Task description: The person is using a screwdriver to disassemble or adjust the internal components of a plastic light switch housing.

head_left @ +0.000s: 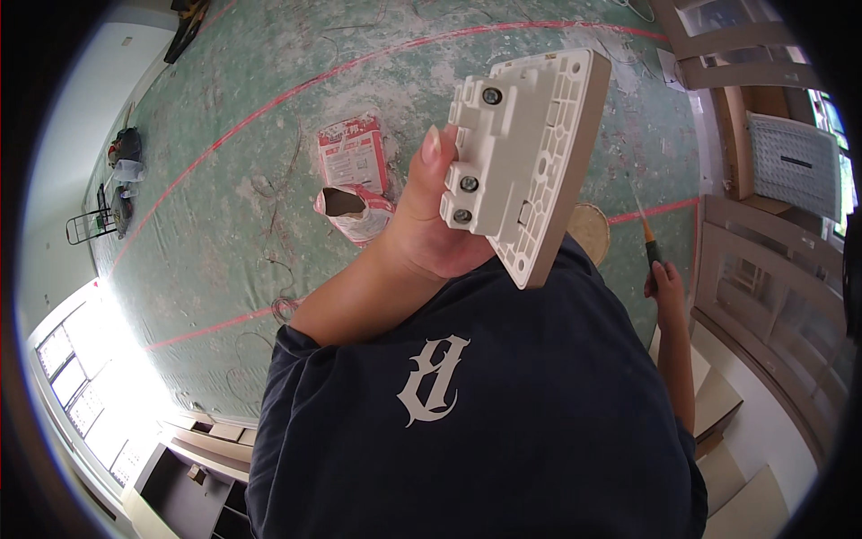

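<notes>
My left hand [424, 211] is wrapped round a wall switch or socket plate [539, 157], raised close before me. Its white back is turned my way, with several screw terminals along the raised block and a ribbed frame round it. A tan front edge shows on its right side. The thumb presses beside the terminals, while the other fingers are mostly hidden behind the plate. Lower and to the right, my right hand [664, 284] grips a screwdriver [652, 244] by its dark handle with an orange collar. Its thin shaft points away from me, apart from the plate.
A red and white paper bag [352, 154], its mouth gaping, lies on the dusty green floor covering [224, 234] with red tape lines. A round tan lid-like thing [589, 232] is partly behind my shirt. Framed panels [763, 260] stand close on the right. A cart [92, 220] is far left.
</notes>
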